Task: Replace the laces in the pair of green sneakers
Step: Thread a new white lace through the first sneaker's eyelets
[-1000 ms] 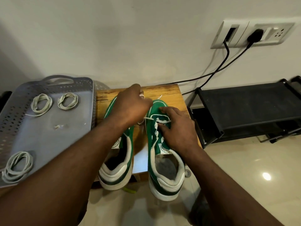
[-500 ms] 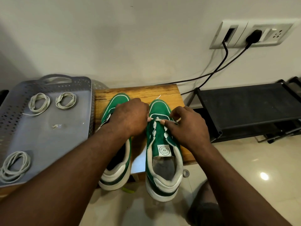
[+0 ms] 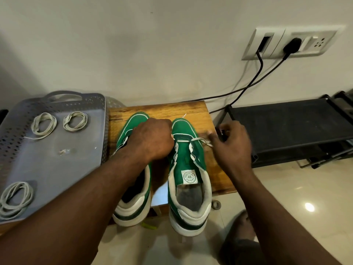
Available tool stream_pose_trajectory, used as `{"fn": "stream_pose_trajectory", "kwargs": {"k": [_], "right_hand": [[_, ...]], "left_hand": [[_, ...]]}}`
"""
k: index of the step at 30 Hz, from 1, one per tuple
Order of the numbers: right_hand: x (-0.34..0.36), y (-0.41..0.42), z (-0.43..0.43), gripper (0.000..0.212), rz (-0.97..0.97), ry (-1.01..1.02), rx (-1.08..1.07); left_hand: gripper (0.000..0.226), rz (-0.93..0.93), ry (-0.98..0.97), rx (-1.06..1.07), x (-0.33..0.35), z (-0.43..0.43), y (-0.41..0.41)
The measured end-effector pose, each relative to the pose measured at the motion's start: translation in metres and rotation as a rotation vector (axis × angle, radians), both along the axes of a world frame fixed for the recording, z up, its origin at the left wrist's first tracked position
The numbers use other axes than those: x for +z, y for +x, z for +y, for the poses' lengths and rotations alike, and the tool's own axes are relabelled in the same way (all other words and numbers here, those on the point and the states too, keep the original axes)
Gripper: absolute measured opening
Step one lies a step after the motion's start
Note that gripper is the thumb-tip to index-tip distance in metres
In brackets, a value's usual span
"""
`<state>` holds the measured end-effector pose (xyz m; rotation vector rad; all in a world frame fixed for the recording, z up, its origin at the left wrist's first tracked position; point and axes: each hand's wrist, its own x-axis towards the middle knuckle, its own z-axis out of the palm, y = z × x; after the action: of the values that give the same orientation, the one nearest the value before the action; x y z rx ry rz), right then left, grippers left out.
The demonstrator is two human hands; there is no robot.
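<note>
Head view: the pair sits on a small brown wooden stool top (image 3: 191,109), toes to 12 o'clock, heels overhanging at 6.

The right-side green fabric sneaker w/ white sole (image 3: 188,161) carries one white flat lace (image 3: 198,139), crossing only the toe-end eyelets. The rest of its eyelet rows look bare, tongue label showing.

The right hand (image 3: 233,144), at 3 o'clock of that shoe, is pinched on the lace end and draws it out sideways; its fingertips are blurred. The left hand (image 3: 152,139) is curled into a fist against the shoe's 9 o'clock eyelet row. Whether it grips the other lace end or just steadies the upper can't be told.

The left-side green fabric sneaker w/ white sole (image 3: 136,119) is mostly under the left forearm, so its lacing can't be read.

At 9 o'clock of the stool is a grey perforated plastic tray (image 3: 57,169) w/ three coils of pale lace (image 3: 44,125); old or new, unclear. A black metal shoe rack (image 3: 286,127) stands at 3.

Progress, approx.: early. One row is in on one shoe. All upper rows plus tying are left, and prob. the whole second shoe.
</note>
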<state>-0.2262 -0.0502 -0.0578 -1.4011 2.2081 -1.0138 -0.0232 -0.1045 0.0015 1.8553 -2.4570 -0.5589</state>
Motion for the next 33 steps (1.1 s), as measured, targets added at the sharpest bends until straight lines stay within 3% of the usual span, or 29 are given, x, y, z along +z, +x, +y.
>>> {"fn": "stream_pose_trajectory", "kwargs": {"k": [4, 10, 17, 23, 26, 29, 31, 33], "right_hand": [[-0.002, 0.031, 0.003, 0.064, -0.009, 0.046, 0.339], [-0.002, 0.033, -0.001, 0.053, 0.209, 0.11, 0.322], [-0.003, 0.033, 0.0, 0.05, 0.182, 0.089, 0.288], [-0.008, 0.027, -0.003, 0.049, 0.062, 0.054, 0.269], [-0.008, 0.013, -0.007, 0.048, 0.049, 0.112, 0.203], [-0.009, 0.001, -0.009, 0.049, 0.101, 0.287, 0.241], [-0.01, -0.002, -0.008, 0.035, 0.098, 0.258, 0.258], [-0.005, -0.001, -0.007, 0.012, -0.092, 0.093, 0.281]], "left_hand": [[0.016, 0.013, 0.045, 0.029, 0.001, -0.004, -0.003], [0.018, 0.202, 0.042, 0.171, 0.013, -0.014, 0.009], [0.016, 0.479, -0.176, 0.403, 0.031, -0.022, 0.022], [0.016, -0.024, -0.033, 0.215, 0.02, -0.017, 0.022], [0.037, 0.012, -0.117, 0.104, 0.016, -0.011, 0.015], [0.04, -0.064, -0.07, 0.013, 0.008, -0.006, 0.002], [0.034, -0.154, -0.077, -0.006, 0.003, -0.003, -0.004], [0.032, -0.172, -0.077, 0.001, 0.001, -0.003, -0.006]]}}
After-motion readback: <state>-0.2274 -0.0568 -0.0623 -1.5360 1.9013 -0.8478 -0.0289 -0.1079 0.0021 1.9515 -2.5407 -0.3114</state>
